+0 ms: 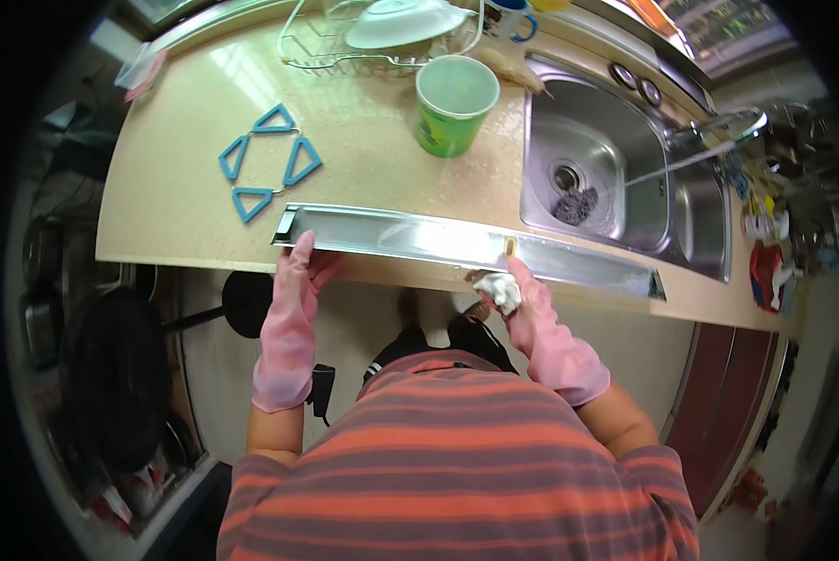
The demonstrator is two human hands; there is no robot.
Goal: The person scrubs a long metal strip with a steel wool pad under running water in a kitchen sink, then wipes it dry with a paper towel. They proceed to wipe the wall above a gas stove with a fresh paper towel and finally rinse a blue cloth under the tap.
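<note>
A long, shallow metal tray (419, 235) lies along the front edge of the counter, its right part in front of the sink. My left hand (300, 280), in a pink rubber glove, holds the tray's near edge close to its left end, with the thumb on the rim. In a matching glove, my right hand (528, 301) has a crumpled white cloth (501, 291) in its grip at the near edge, right of the middle. One fingertip touches the tray beside a small yellowish spot (510, 247). The tray hides some of my fingers.
Behind the tray stand a green plastic cup (454, 105) and a blue folding trivet (300, 161). A wire rack (307, 64) holds a white bowl (405, 24). Water runs from the faucet (742, 126) into the steel sink (601, 119), where a scourer (575, 205) lies near the drain.
</note>
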